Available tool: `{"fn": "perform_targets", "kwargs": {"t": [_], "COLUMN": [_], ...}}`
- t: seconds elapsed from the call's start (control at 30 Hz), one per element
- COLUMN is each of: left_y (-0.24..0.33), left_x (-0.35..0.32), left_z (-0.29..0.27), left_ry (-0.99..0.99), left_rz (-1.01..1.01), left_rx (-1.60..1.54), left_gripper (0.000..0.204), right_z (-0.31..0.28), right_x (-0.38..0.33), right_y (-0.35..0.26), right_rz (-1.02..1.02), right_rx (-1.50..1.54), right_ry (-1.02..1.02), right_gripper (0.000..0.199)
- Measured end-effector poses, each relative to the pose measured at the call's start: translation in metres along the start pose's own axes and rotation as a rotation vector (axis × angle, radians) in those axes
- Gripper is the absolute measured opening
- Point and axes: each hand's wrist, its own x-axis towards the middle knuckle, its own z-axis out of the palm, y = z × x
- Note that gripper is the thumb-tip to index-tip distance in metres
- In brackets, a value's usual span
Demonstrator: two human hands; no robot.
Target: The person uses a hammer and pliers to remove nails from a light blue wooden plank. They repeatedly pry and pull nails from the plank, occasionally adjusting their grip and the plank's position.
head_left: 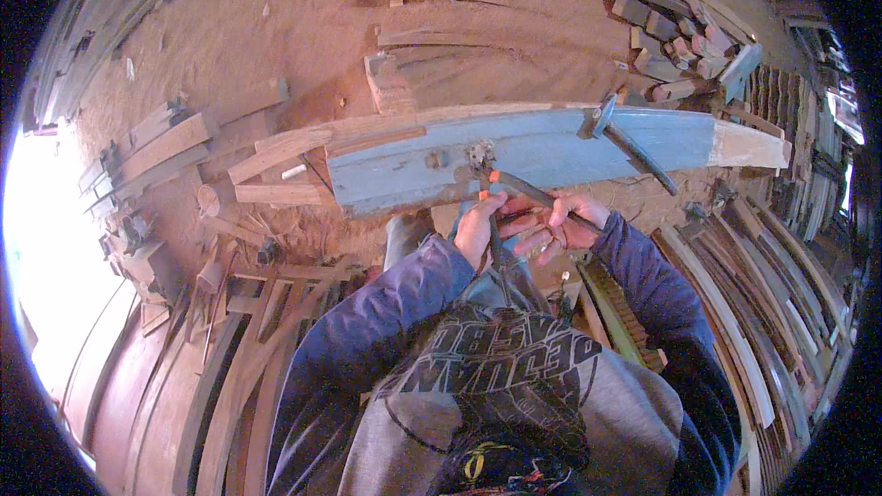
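both hands (528, 220) squeeze pincers (485, 174) (orange-necked) on blue plank (551, 147).

Both hands, left (478, 225) and right (562, 223), meet close together, fingers curled shut, forearms converging forward.

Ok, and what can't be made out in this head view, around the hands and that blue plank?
- Pincer jaws on the blue plank: too small to tell what they bite.
- Left hand and right hand overlap on the pincer handles; individual grips unclear.
- Hammer on the plank: head detail blurred.
- Left edge: washed out by glare.
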Motion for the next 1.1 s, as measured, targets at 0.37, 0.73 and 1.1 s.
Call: {"fn": "perform_targets", "kwargs": {"t": [0.37, 0.73, 1.1], "left_y": [0.028, -0.002, -0.001], "left_x": [-0.006, 0.021, 0.022], "left_z": [0.010, -0.003, 0.009], "left_ry": [-0.098, 0.000, 0.208], "left_rz": [-0.217, -0.033, -0.008], "left_rx": [-0.310, -0.361, -0.279], "left_gripper": [0.039, 0.039, 0.033], "right_z": [0.018, 0.061, 0.078], "right_x": [0.012, -0.011, -0.006], "right_y": [-0.001, 0.012, 0.040], "right_rz": [-0.014, 0.133, 0.120], "right_rx": [0.148, 0.229, 0.563], "right_ry": [-0.021, 0.143, 0.114], "right_gripper": [0.068, 0.071, 0.046]}}
